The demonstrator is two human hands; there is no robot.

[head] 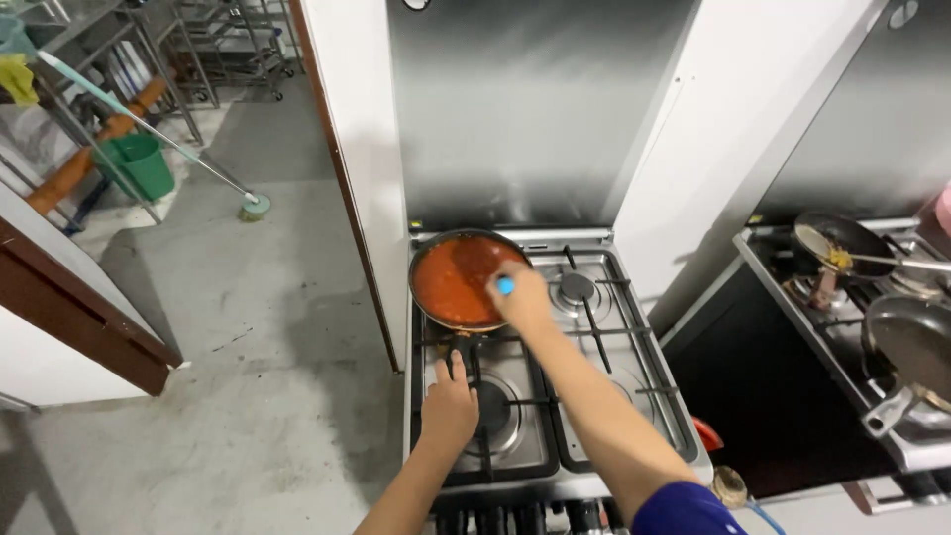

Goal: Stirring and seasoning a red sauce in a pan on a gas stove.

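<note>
nearest thing in view is the left hand (451, 404), down at the front left of the gas stove (594, 342). it's wrapped over the dark pan handle (463, 349), fingers curled shut around it with the thumb poking up along the top. forearm comes straight up from the bottom edge, wrist pretty flat.

a bit further back the right hand (519, 295) reaches across from a blue sleeve (682, 510), arm stretched out long and diagonal over the front burners. it's closed on a small blue-tipped utensil (505, 286), fingers bunched together round it. the business end is hidden by the hand, so can't say if it's a spoon or a spatula.

the frying pan (466, 279) sits on the back left burner, full of red-orange sauce (448, 282) nearly to the rim. i'd guess that's heavy for one wrist, sloshy and probably hot, so the handle is the only sane grab point, and you'd want it kept level. metal rim = no touch.

off to the right there's a second stove (842, 327) with two more pans (837, 243). far left, across the concrete floor (248, 327), a green bucket (139, 163) and a mop (253, 205).
</note>
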